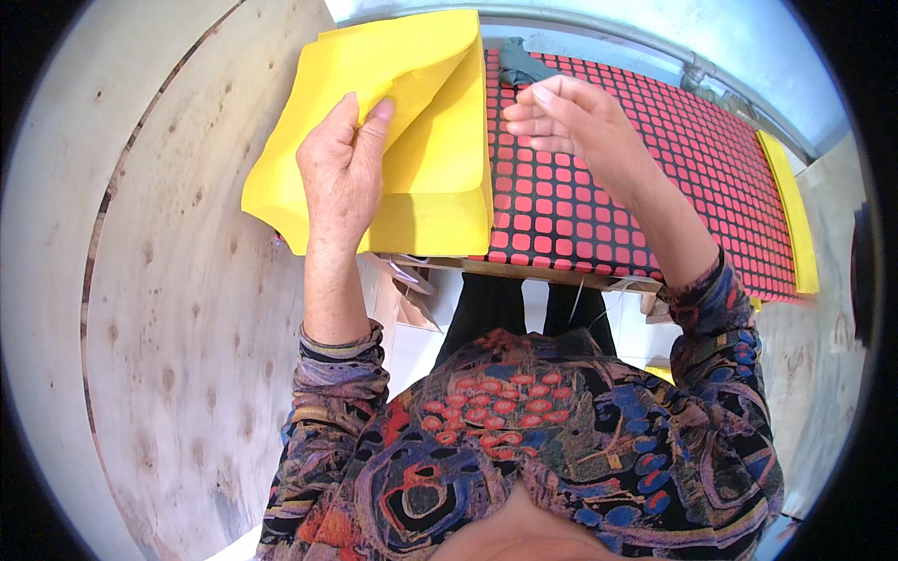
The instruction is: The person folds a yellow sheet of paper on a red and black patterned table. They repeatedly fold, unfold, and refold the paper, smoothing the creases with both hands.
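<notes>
My left hand [344, 165] pinches the lifted edge of a yellow sheet [428, 88] between thumb and fingers. The sheet looks like paper or thin cloth, and its near right part curls up. Under it lies a thick stack of yellow sheets [431, 224], square to the near edge of the table, with a rounded corner at right. To the right of the stack, my right hand [579, 119] hovers above a table covering with red squares on black [561, 210]. Its fingers are loosely bent and nothing shows in them. The left hand hides part of the held edge.
A crumpled dark green cloth [523, 64] lies beyond my right hand. Yellow folded material [789, 210] sits along the table's right end. A plywood panel [189, 294] rises close on the left, and a pipe [617, 31] runs behind the table. White thread [578, 298] hangs at the front edge.
</notes>
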Tool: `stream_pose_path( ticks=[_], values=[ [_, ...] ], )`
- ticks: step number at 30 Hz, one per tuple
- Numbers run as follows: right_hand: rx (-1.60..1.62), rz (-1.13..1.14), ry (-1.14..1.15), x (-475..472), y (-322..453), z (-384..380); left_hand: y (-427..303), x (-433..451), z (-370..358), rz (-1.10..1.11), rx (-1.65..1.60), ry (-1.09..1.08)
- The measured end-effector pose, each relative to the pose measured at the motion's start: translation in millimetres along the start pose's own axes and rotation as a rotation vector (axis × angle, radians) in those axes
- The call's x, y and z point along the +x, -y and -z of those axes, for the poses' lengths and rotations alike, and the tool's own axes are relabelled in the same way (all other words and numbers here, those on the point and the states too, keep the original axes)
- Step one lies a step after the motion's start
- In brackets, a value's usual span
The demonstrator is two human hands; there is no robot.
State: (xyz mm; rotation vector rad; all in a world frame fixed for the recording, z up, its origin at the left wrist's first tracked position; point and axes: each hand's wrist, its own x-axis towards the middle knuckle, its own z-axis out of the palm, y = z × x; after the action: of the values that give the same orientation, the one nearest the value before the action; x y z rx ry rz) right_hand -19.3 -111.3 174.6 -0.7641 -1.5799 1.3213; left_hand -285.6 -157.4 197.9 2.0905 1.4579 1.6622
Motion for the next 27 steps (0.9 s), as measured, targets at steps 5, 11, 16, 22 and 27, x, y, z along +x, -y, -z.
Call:
stream_pose_path(
  ticks=[5,11,16,22,27],
  values=[
    [0.116,-0.106,0.045,38.7,-5.5,3.1,-0.9,2.1,5.3,0.026,-0.011,0.02],
    [0.24,-0.286,0.118,100.2,-21.4,8.2,-0.8,1.7,1.5,-0.039,-0.018,-0.001],
    [0.27,-0.361,0.14,150.3,-21.1,13.8,-3.1,-2.2,1.2,-0.06,0.01,0.011],
    [0.232,-0.451,0.095,181.2,-20.0,9.3,-4.3,-5.1,-0.7,-0.123,0.096,0.026],
    [-0.01,-0.356,0.086,198.1,-27.6,0.2,-3.7,-8.3,-1.0,-0.169,0.186,0.087]
  ],
)
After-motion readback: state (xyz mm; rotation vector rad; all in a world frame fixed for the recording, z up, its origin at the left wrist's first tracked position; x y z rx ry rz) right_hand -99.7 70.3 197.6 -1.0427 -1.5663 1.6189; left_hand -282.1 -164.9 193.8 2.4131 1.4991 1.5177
